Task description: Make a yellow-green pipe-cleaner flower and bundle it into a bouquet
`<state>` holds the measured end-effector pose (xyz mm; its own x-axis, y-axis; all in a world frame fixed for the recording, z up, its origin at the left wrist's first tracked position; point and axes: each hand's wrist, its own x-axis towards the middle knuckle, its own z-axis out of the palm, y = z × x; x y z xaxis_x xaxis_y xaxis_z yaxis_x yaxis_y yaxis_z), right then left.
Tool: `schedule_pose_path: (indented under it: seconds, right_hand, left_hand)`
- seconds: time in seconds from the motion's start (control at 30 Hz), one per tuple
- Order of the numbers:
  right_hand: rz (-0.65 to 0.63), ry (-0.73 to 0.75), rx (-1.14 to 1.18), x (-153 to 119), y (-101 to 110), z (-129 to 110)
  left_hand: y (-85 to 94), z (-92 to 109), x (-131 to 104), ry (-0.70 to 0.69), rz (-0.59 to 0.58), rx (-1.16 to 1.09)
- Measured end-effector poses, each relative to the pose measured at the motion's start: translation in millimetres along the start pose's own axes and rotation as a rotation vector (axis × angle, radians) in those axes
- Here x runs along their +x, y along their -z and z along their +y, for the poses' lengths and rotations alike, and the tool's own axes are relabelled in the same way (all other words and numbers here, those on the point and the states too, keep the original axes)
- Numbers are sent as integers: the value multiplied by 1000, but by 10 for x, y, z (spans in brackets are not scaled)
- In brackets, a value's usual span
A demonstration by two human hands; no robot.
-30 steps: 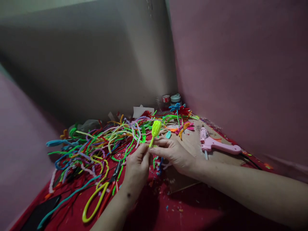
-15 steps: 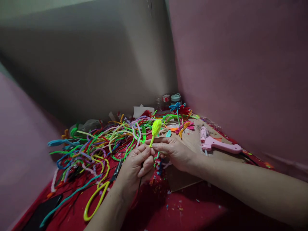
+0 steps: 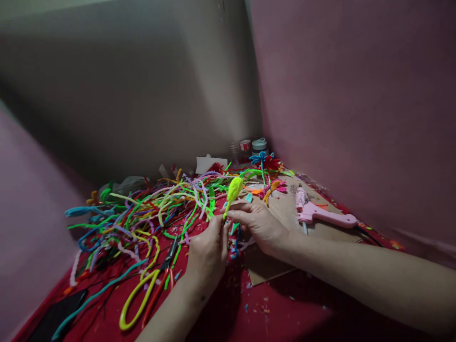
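Note:
A neon-yellow fuzzy pipe cleaner shape (image 3: 234, 189), rounded like a bud with a narrow stem, stands upright and leans slightly right. My right hand (image 3: 261, 224) pinches the stem low down between thumb and fingers. Just below, my left hand (image 3: 208, 251) is closed at the stem's lower end, its thumb and fingers pressed together; the very tip is hidden by the fingers. Beside my left wrist lie scissors (image 3: 169, 260) with dark blades and yellow and red handles. A large tangle of colourful pipe cleaners (image 3: 142, 218) spreads behind and left of my left hand.
A pink glue gun (image 3: 329, 216) rests on a cardboard sheet (image 3: 270, 268) at the right. Blue and red pipe cleaner flowers (image 3: 261, 158) stand behind, near a lidded jar (image 3: 259, 144). A dark flat object (image 3: 59, 316) lies front left on the red cloth (image 3: 263, 327). Walls close in behind.
My left hand has turned so its back faces me more, uncovering more of the scissors. The yellow shape has shifted slightly right and tilts more. My right hand stays nearly in place.

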<state>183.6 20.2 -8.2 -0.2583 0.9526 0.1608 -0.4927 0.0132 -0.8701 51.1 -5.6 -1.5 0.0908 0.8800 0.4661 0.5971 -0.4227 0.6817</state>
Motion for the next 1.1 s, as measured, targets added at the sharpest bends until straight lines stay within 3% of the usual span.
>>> schedule_pose_path:
  seconds: [0.17,0.33,0.5,0.63,0.87,1.0,1.1]
  right_hand:
    - [-32,68,6,6,10,28]
    - [-1,7,64,-3,6,19]
    - [20,-36,128,-10,3,-18]
    - [-42,-66,147,4,4,-31]
    - [-125,-34,126,-16,-24,-77]
    - [-81,92,-19,-26,-9,-118]
    - [-29,256,-190,-16,24,-152]
  left_hand:
    - [-30,-10,-14,67,-44,-91]
    - [-11,58,10,298,-110,-436]
    - [51,69,42,516,-294,-809]
    - [89,9,59,521,-411,-964]
    - [124,-14,57,546,-443,-1027]
    - [104,-4,75,474,-402,-934]
    - [80,-57,118,393,-249,-870]
